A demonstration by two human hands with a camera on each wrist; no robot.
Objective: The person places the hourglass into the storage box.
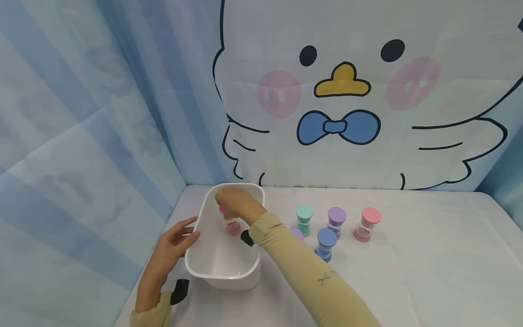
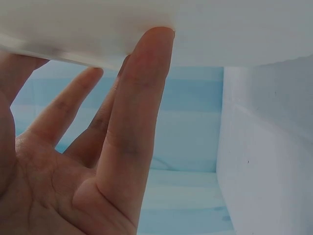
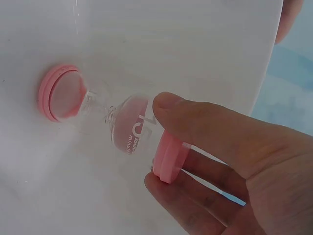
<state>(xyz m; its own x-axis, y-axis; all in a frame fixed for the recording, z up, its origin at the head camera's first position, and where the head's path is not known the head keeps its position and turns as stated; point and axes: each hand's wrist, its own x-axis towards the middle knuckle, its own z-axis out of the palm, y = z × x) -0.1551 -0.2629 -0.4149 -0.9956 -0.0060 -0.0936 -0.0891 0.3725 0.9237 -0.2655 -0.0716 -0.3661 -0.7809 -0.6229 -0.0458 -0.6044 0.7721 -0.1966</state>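
A white plastic bin (image 1: 222, 263) stands on the left part of the table. Inside it, my right hand (image 1: 237, 202) pinches a pink-capped hourglass (image 1: 233, 227) between thumb and fingers. The right wrist view shows the grip at one pink end cap (image 3: 169, 157), with "15" printed on the clear glass and pink sand inside. The other cap (image 3: 61, 93) is close to the white bin surface. My left hand (image 1: 173, 243) touches the bin's left side near the rim; in the left wrist view its extended fingers (image 2: 134, 112) meet the outer wall.
Right of the bin stand several more hourglasses: a mint one (image 1: 304, 220), a purple one (image 1: 337, 220), a blue one (image 1: 325, 244) and another pink one (image 1: 367, 224). A second purple one (image 1: 296, 233) is partly hidden by my right sleeve. A cartoon-printed curtain (image 1: 339, 159) hangs behind the table.
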